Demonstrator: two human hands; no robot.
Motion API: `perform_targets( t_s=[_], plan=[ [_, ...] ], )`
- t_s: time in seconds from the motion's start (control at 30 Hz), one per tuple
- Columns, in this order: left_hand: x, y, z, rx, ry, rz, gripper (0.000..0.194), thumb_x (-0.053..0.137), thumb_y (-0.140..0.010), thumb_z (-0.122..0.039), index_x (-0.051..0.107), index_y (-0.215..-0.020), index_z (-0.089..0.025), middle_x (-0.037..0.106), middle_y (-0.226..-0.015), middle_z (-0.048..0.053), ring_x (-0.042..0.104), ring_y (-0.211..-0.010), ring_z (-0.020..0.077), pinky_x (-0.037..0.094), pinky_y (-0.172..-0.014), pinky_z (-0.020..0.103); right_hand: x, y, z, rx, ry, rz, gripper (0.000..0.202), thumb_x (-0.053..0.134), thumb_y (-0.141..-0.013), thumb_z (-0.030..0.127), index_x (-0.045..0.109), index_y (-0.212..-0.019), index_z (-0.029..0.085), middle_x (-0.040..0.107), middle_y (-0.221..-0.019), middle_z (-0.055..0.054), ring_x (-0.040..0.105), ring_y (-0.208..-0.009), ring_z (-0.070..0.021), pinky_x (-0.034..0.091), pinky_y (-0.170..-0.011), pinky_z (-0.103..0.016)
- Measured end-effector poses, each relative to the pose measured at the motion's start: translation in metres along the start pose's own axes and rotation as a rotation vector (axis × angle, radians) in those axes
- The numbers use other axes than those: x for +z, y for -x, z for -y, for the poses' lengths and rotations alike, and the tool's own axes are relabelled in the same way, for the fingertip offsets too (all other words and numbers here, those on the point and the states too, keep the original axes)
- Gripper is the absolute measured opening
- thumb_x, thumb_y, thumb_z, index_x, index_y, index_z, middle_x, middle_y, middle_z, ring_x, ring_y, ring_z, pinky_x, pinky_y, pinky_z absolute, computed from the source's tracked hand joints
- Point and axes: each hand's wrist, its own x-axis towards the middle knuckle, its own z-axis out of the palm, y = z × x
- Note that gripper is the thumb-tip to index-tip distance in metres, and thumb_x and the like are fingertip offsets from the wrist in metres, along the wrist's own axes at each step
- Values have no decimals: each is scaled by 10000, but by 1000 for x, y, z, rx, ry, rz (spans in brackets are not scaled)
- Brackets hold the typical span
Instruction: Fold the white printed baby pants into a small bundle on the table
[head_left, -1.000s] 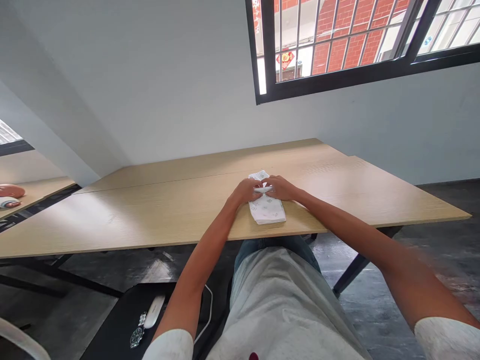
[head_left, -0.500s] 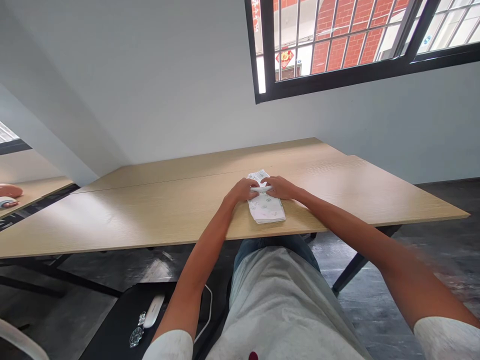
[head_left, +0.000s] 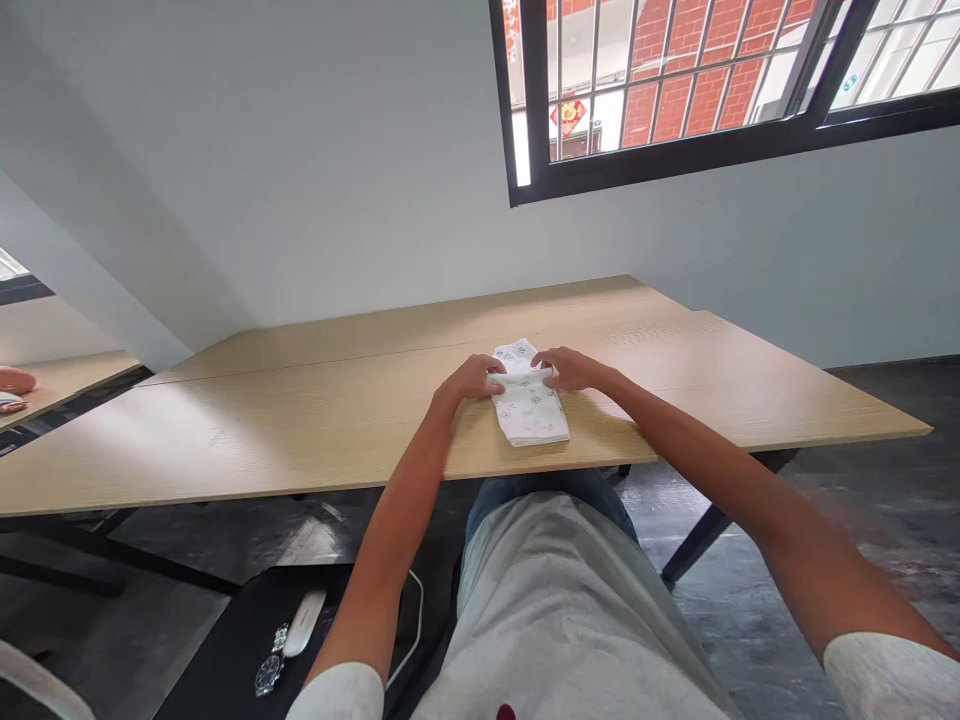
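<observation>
Wall (head_left: 360, 180): pale grey, along the far side of the table.
Floor (head_left: 885, 530): dark grey with lighter streaks, seen below and to the right.
Table (head_left: 300, 430): light wood top, a seam running along its far part; dark legs underneath.
Window (head_left: 686, 75): far right, black frame, bars before red brick.
Shirt (head_left: 570, 620): light grey, on the person at the table's near edge.
Seat (head_left: 225, 640): black, near left, lower than the table.
Cloth (head_left: 531, 412): white with small printed motifs, folded into layers, lying flat by the table's near edge, in front of the person; a fold stands raised across it between the hands.
Left hand (head_left: 474, 378): fingers and thumb pinching the fold's left end.
Right hand (head_left: 571, 370): pinching the fold's right end, fingers curled over it.
White case (head_left: 305, 622): long and rounded, on the seat; its kind is unclear.
Watch (head_left: 268, 675): metal band, dark dial, on the seat, just left of the white case.
</observation>
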Motion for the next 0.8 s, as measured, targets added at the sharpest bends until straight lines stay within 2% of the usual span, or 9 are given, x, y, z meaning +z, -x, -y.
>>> perform_targets(
  t_s=[0.33,0.5,0.8],
  plan=[
    [-3,2,7,-11,-9,6,312,693,-591,-337,753,-852,-176,709,-843,15,600,-830,212,434,-763,302,2,-1,-17,1,-49,4,409,654,-756,167,649,-1164,146,672,-924,-70,611,-760,-185,430,-662,-247],
    [-7,4,10,-14,9,21,302,694,-600,-343,756,-840,-170,708,-820,15,589,-771,187,425,-714,281,0,1,-15,-3,-61,-3,417,660,-735,157,651,-1152,147,673,-920,-66,607,-767,-182,429,-664,-240],
    [-14,10,16,-97,74,72,338,696,-596,-329,747,-886,-162,650,-733,-7,537,-651,137,387,-603,239,-4,2,-10,10,-58,11,407,659,-742,147,638,-1148,131,662,-910,-68,594,-752,-170,409,-630,-225]
  ],
)
